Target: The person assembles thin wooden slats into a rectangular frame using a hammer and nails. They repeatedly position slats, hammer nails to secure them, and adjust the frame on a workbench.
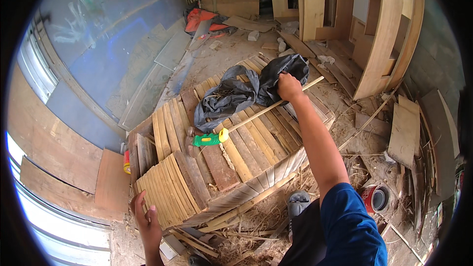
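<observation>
My right hand is closed on a black plastic bag, gathered up on the far side of a slatted wooden worktop. The bag's mouth lies spread to the left, with thin, dry scraps inside it. A thin wooden stick runs slantwise across the slats, passing by my right hand. Near the stick's lower end lies a tool with a green and yellow grip; its kind I cannot make out. By the worktop's near left corner, my left hand is held open with nothing in it, its fingers apart.
Wooden frames lean at the far right. Loose boards and a red can stand on the littered floor to my right. Plywood sheets line the left side. Straw-like shavings and offcuts lie around my feet.
</observation>
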The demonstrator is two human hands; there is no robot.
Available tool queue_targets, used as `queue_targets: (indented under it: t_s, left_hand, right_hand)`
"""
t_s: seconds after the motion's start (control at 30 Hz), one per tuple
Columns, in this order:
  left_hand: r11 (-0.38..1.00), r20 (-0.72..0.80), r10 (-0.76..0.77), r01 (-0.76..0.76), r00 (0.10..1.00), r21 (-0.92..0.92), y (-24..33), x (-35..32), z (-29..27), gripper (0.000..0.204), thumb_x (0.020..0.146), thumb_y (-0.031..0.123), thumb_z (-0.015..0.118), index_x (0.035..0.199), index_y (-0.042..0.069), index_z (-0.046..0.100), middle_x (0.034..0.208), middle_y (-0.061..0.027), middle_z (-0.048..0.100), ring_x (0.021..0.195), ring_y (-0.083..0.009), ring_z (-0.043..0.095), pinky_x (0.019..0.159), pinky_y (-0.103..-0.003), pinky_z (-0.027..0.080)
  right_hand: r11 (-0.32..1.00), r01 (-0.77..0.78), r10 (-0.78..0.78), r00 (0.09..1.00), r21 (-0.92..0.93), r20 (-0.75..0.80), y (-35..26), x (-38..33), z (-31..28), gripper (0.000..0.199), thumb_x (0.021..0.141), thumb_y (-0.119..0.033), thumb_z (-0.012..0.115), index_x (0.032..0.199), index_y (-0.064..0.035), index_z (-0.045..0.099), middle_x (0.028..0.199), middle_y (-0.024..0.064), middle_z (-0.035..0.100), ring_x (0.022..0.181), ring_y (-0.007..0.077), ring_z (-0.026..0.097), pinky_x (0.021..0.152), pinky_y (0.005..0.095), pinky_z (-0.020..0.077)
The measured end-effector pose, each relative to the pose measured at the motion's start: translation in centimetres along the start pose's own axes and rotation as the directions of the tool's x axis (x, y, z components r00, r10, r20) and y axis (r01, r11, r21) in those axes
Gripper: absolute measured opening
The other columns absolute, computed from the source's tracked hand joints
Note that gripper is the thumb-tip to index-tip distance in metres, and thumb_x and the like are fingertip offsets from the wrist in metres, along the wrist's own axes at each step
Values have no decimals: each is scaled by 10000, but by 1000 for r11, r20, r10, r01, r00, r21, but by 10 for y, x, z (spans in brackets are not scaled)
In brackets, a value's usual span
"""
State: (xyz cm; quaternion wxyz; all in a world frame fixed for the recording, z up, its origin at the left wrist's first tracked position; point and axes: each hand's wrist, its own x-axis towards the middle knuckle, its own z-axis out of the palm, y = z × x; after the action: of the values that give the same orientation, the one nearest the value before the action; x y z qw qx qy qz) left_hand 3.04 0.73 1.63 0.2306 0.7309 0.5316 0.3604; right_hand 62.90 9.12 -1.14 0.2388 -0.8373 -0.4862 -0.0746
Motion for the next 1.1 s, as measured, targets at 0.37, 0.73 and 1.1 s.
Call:
queue_targets:
  t_s: [0.37, 0.73, 1.1]
  left_hand:
    - [999, -3, 12, -12, 1000, -31, 7, -12, -13, 452, 1065, 163, 558, 1514, 128, 522, 1507, -84, 453, 1333, -252, 458, 1035, -401, 496]
    - [1000, -5, -16, 16, 1000, -12, 5, -21, -31, 445, 1087, 138, 519, 1530, 99, 506, 1503, -103, 460, 1334, -259, 467, 1057, -397, 483]
    - [998, 19, -65, 65, 998, -16, 12, -21, -26, 447, 1082, 150, 538, 1527, 114, 514, 1494, -88, 478, 1301, -252, 476, 1052, -394, 475]
  right_hand:
    - [992, 55, -42, 993, 116, -106, 12, 9, 9, 282, 835, -54, 696, 1109, 13, 706, 1198, 259, 711, 1148, 442, 688, 979, 508, 578]
    - [701, -107, -99, 965, 705, 244, 23, 0, -60, 169, 982, 39, 629, 1078, 71, 764, 892, 124, 777, 751, 159, 718, 682, 298, 596]
    - [864, -52, 16, 997, 500, 76, 29, -8, -51, 262, 889, 32, 686, 1108, -41, 810, 990, 203, 788, 917, 288, 770, 820, 399, 619]
